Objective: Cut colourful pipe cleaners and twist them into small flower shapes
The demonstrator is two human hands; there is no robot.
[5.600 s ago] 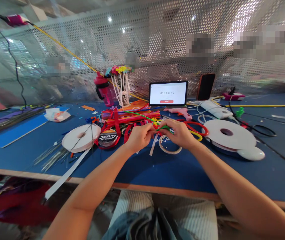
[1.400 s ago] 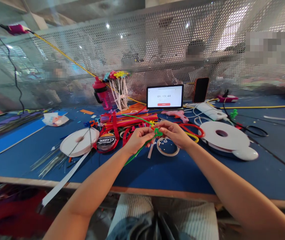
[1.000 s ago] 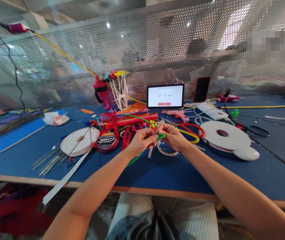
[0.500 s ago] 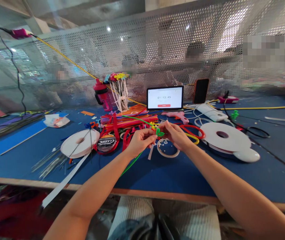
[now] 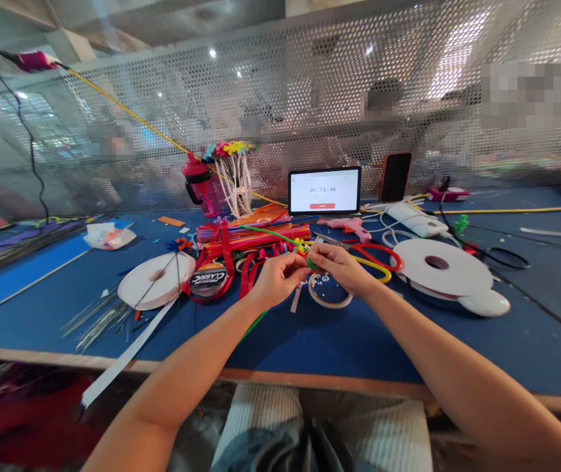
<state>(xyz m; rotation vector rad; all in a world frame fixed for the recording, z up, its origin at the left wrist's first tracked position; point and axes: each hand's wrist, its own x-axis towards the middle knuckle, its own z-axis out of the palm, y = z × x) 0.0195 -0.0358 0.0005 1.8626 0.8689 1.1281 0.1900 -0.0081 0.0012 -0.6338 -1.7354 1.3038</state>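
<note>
Green stem: the bent green stem (image 5: 311,263) is between the fingertips of both hands, raised in front of the counter's (image 5: 310,354) clutter; its loose tail shows below the left forearm.
Left hand: the left hand (image 5: 278,278) has thumb and forefinger drawn together, apparently pinching the stem's near side.
Right hand: the right hand (image 5: 342,265) has its fingertips closed over the bent part, hiding most of it.
Around the hands: a tape ring (image 5: 329,304) lies just below the right hand, scissors (image 5: 400,261) to its right, and a bundle of coloured stems (image 5: 260,235) behind the left.
Handling well: the left pinch is best held steady close to the bend while the right fingers press lightly, so the loops should not flatten or twist.
Since half a second ago: the green loops stood spread in plain sight with the right fingers apart; now those fingers have closed over them. The tablet's (image 5: 323,189) clock has moved from 01:13:45 to 01:13:46.
</note>
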